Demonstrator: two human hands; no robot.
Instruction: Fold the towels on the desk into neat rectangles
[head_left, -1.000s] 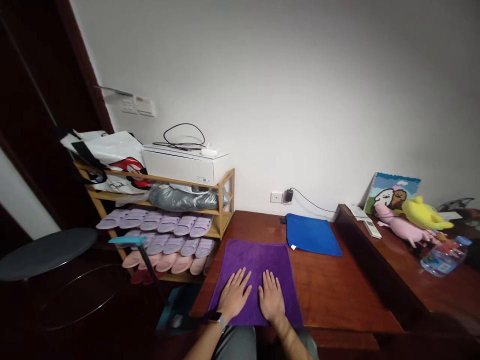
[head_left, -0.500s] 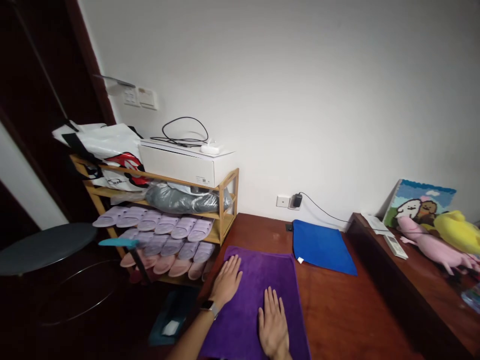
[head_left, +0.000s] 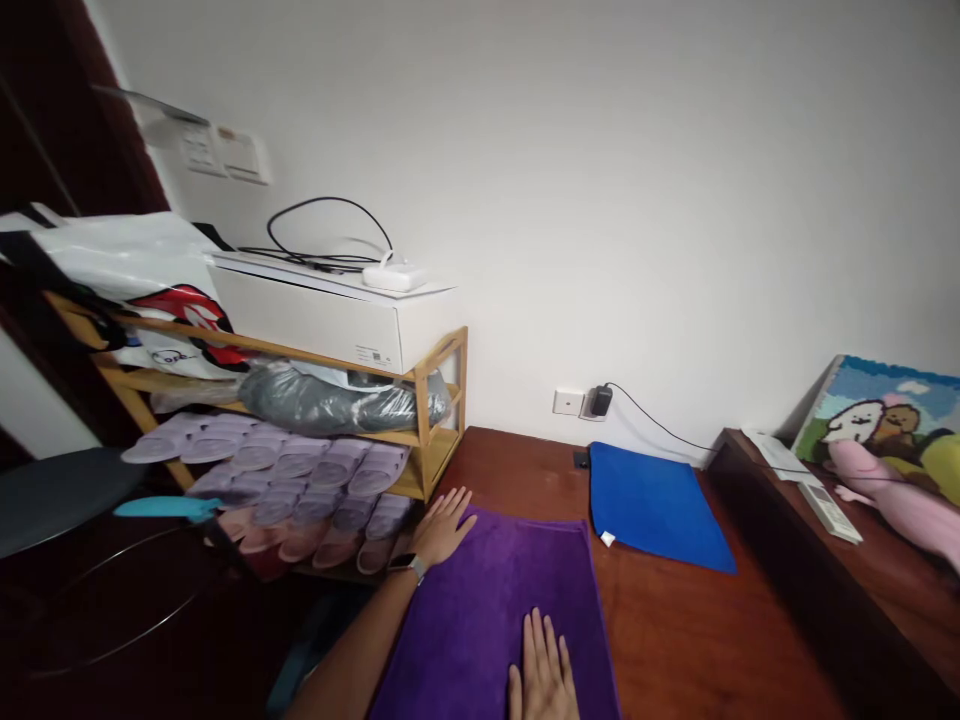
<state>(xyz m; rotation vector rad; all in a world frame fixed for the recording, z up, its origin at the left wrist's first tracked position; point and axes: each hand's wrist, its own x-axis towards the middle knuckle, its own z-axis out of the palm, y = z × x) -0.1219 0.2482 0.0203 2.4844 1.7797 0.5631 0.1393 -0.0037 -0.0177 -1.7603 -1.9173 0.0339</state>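
A purple towel (head_left: pixel 480 590) is spread on the brown wooden table (head_left: pixel 675 640), reaching the bottom of the view. My left hand (head_left: pixel 442 530) lies flat with its fingers stretched out at the towel's far left corner, partly past its edge. On that wrist is a watch with a dark face (head_left: pixel 406 565). Lower down, near the towel's right side, my right hand (head_left: pixel 543 670) rests palm down on the cloth, fingers straight; its wrist is out of view. A folded blue cloth (head_left: pixel 656 505) with a small white tag lies beyond, to the right.
Left of the table stands a wooden shoe rack (head_left: pixel 439 430) with rows of purple and pink slippers (head_left: pixel 341 465) and a white box (head_left: pixel 322 310) on top. A charger (head_left: pixel 601 400) is plugged in at the wall. On a raised ledge lie a remote (head_left: pixel 829 512) and a pink plush toy (head_left: pixel 892 490).
My left hand has slid outward to the towel's far left corner. My right hand sits lower in the view, still flat on the towel. The camera has moved closer to the rack and wall.
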